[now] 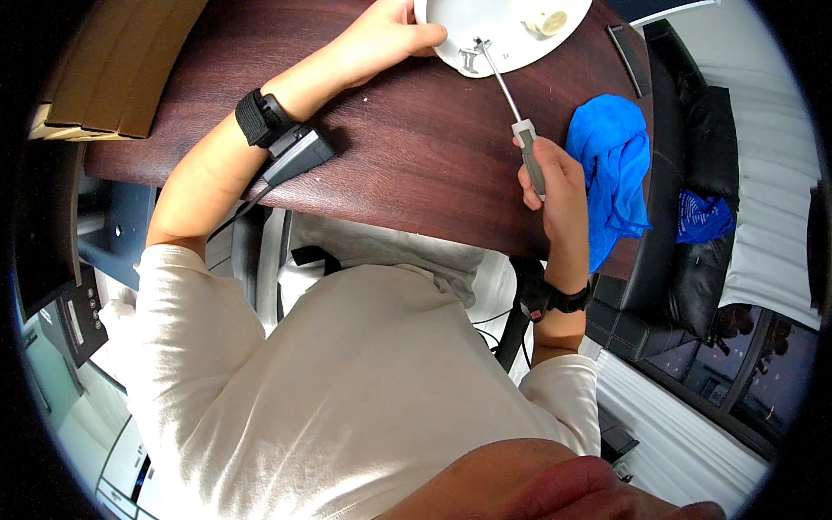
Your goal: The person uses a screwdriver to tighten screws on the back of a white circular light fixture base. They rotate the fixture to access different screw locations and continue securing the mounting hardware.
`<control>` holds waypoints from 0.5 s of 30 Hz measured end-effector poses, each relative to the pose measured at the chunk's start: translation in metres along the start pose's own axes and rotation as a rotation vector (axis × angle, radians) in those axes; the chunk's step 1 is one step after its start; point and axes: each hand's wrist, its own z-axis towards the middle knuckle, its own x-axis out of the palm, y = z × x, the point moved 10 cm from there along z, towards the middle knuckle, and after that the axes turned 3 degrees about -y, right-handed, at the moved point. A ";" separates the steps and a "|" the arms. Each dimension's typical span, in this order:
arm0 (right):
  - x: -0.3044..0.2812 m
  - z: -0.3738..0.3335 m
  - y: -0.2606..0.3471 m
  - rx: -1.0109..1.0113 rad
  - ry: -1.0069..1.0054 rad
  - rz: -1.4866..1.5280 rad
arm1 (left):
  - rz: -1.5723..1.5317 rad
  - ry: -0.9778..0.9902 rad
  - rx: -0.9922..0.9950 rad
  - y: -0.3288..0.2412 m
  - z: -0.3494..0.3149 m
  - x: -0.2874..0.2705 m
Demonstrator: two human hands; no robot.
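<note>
At the top of the view my left hand (394,36) grips the near-left rim of a white, round, dish-like part (455,22), thumb over the edge and most fingers hidden. My right hand (557,178) is wrapped round the grey-and-white handle of a screwdriver (500,76). Its thin shaft slants up and left, and the tip meets small metal pieces (471,58) inside the dish near its front rim. A short cream-coloured round piece (549,22) sits farther right in the dish. The dish's far side is cut off by the frame.
The dark reddish-brown table (390,165) carries a blue cloth (611,165) at its right, beside my right hand. A small black device (300,158) with a cable lies under my left wrist. A cardboard box (121,69) stands at left; a black sofa (706,147) is at right.
</note>
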 end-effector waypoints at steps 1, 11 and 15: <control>0.001 -0.001 -0.001 0.009 -0.003 -0.022 | -0.007 0.003 0.002 0.000 0.000 0.000; 0.004 -0.031 0.083 -0.554 -0.397 -1.031 | -0.128 0.106 0.122 -0.035 -0.006 0.016; 0.003 -0.031 0.099 -0.634 -0.442 -1.190 | 0.061 0.039 0.018 -0.001 -0.002 0.000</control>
